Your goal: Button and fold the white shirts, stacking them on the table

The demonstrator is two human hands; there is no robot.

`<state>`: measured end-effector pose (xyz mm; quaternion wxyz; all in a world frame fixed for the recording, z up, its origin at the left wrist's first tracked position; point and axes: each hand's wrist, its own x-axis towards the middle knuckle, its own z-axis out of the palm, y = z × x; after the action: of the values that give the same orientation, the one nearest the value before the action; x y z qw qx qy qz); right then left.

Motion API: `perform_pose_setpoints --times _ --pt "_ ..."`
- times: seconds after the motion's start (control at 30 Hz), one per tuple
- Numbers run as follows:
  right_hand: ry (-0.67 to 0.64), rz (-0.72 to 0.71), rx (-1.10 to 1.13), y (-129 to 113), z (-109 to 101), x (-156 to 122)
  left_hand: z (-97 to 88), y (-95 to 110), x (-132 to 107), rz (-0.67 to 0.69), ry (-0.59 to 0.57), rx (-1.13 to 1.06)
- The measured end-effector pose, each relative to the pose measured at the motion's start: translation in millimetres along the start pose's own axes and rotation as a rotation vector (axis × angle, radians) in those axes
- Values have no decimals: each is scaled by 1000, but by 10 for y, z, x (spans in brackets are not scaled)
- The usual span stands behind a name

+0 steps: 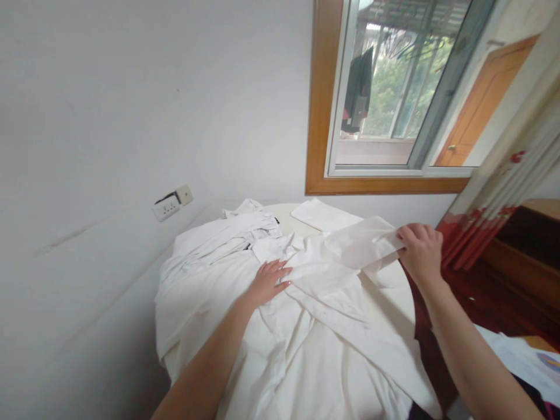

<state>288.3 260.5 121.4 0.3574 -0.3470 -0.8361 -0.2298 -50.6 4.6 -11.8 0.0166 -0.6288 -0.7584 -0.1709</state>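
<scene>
A white long-sleeved shirt (324,262) lies spread and wrinkled on a round, pale table (396,297). My left hand (269,280) rests on the cloth near its upper middle, fingers outstretched and slightly apart, gripping nothing. Toward the table's right edge, my right hand (422,248) pinches the end of a sleeve (367,242), which is pulled out and lifted a little off the tabletop. Another flat strip of white cloth (324,214) lies behind it. More bunched white fabric (219,239) covers the left side of the table, and folds hang over the near edge.
A white wall with a power socket (167,207) stands behind and to the left. Above the table's far side is a wood-framed window (324,99). A red-and-white curtain (468,233) and a wooden cabinet (525,251) are on the right. Printed cloth (520,356) lies lower right.
</scene>
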Motion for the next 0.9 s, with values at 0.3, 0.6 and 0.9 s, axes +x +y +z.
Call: perform_pose_setpoints --times 0.3,0.6,0.9 --pt "-810 -172 661 52 335 -131 -6 19 -4 -11 -4 -4" --pt "-759 148 649 108 719 264 -1 10 -4 -6 -2 6" --pt "-854 -20 135 -550 1029 38 -28 32 -9 -18 -29 13"
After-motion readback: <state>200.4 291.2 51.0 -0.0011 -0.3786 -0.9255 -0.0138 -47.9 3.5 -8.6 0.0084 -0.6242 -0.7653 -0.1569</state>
